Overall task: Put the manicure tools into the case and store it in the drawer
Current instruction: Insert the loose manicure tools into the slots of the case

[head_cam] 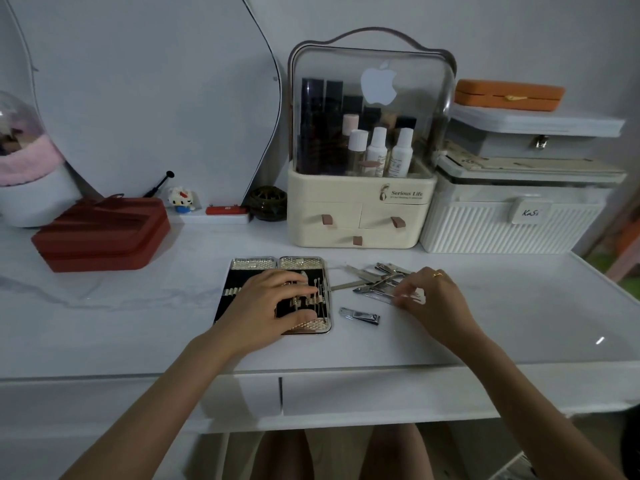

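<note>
Steel tools (381, 280) under my right hand's (433, 299) curled fingertips: I'd pinch one only; left hand (273, 306) flat, steadying case (242, 268).

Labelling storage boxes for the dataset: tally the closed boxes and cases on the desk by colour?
Red case: 1
Orange case: 1
White ribbed box: 1
Grey latched box: 1
Cream drawer organiser: 1
Total: 5

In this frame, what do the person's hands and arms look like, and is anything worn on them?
Both forearms are bare, with no sleeves, gloves or watch in view. The right hand wears a thin gold ring on one finger. The left hand shows no ring or other jewellery. No markings are visible on either arm.
</note>
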